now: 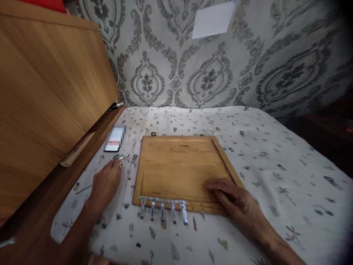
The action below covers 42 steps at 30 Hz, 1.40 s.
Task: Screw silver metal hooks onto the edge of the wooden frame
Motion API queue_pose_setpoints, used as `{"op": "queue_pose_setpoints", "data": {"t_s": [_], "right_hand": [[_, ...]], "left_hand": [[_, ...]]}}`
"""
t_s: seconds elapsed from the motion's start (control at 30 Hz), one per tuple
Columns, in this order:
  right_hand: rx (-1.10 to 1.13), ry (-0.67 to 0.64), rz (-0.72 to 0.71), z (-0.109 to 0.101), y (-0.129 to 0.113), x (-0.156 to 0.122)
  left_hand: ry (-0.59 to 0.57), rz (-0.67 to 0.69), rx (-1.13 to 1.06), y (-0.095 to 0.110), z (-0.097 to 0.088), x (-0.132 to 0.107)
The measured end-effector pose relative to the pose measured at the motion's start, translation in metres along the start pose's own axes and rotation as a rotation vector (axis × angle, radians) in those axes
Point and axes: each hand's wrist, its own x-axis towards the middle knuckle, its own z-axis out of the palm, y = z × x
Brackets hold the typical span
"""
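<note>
A framed wooden panel (pixel 182 165) lies flat on the patterned cloth in front of me. Several metal hooks (pixel 162 209) are fixed in a row along the left part of its near edge, and small dark holes show in the edge to their right. My left hand (pixel 106 182) is beside the panel, fingertips pinched at a small heap of loose metal hooks (pixel 121 157); a shiny piece shows at the fingertips. My right hand (pixel 233 197) rests over the panel's near right corner. Its fingers are curled together and slightly blurred, and whatever they may hold is hidden.
A phone (pixel 115 139) lies beyond my left hand. Beside my left wrist is a thin rod (pixel 83 189), partly hidden. A wooden cabinet panel (pixel 55 81) rises on the left, with a rolled tube (pixel 77 150) along its base. Patterned fabric (pixel 176 70) hangs behind the cloth (pixel 270 176).
</note>
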Motion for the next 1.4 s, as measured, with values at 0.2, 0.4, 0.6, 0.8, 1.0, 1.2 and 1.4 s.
{"op": "queue_pose_setpoints", "data": {"t_s": [0.2,0.4,0.6,0.8,1.0,1.2,1.4], "right_hand": [[0.021,-0.005,-0.022,0.002,-0.002,0.0],[0.045,-0.025,-0.042,0.001,-0.001,-0.001],[0.063,-0.024,-0.051,0.001,-0.001,-0.001],[0.058,-0.024,-0.102,0.003,-0.002,-0.002],[0.035,-0.04,-0.121,0.002,-0.003,-0.003],[0.015,-0.04,-0.178,0.003,-0.001,-0.003],[0.068,0.008,-0.309,0.019,-0.006,-0.007]], "left_hand": [[0.016,-0.076,-0.001,-0.006,0.0,0.012],[0.033,-0.083,-0.013,-0.011,0.003,0.017],[0.048,-0.068,-0.015,-0.013,0.004,0.018],[0.057,-0.113,-0.003,-0.013,0.004,0.023],[0.127,-0.154,-0.079,-0.015,-0.002,0.022],[0.217,-0.12,-0.374,-0.023,-0.021,0.014],[0.039,0.09,-0.738,0.013,-0.031,-0.002]]}}
